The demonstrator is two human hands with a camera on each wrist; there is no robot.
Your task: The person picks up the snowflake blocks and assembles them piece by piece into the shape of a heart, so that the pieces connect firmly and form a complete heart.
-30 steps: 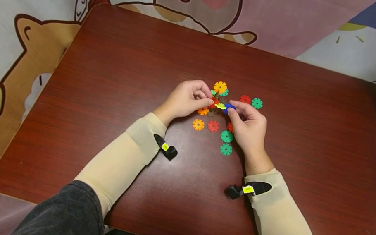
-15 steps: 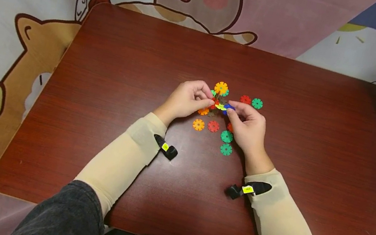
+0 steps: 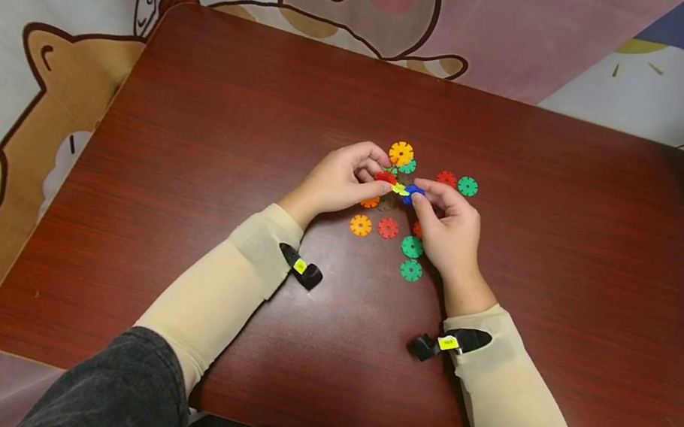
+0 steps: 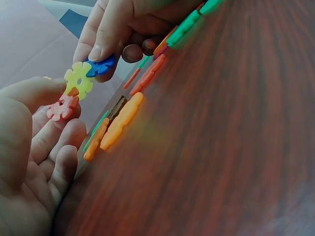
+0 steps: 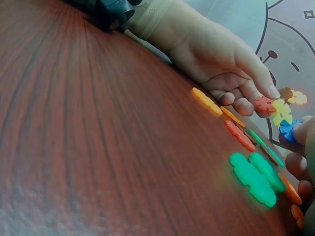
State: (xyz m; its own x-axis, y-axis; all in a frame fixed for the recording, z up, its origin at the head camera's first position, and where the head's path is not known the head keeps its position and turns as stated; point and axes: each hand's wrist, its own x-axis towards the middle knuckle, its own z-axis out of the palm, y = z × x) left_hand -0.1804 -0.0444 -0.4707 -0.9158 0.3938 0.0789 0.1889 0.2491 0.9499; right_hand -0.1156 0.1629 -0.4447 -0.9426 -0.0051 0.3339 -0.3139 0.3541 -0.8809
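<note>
My left hand (image 3: 341,177) pinches a red interlocking disc (image 4: 62,108) between thumb and fingers. Slotted into it is a yellow disc (image 4: 78,80), which joins a blue disc (image 4: 101,65) on its other side. The blue one is pinched by my right hand (image 3: 452,227), thumb against fingers. In the right wrist view a brown piece (image 5: 286,93) and an orange disc (image 5: 297,97) extend from the same joined group, beyond the left thumb. From above, that orange disc stands out past the left fingertips. Both hands are close together over the scattered loose discs, and fingers cover parts of the held pieces.
Loose notched discs lie around the hands: an orange disc (image 3: 360,225), a red disc (image 3: 387,228), green discs (image 3: 410,270) in front, and another red (image 3: 447,179) and green disc (image 3: 467,186) at the right. The brown table (image 3: 223,147) borders a cartoon-print cloth (image 3: 518,31).
The red disc in my left hand has tilted and shows more of its face. The orange disc at the far end has risen slightly. Both hands keep nearly the same place and grip.
</note>
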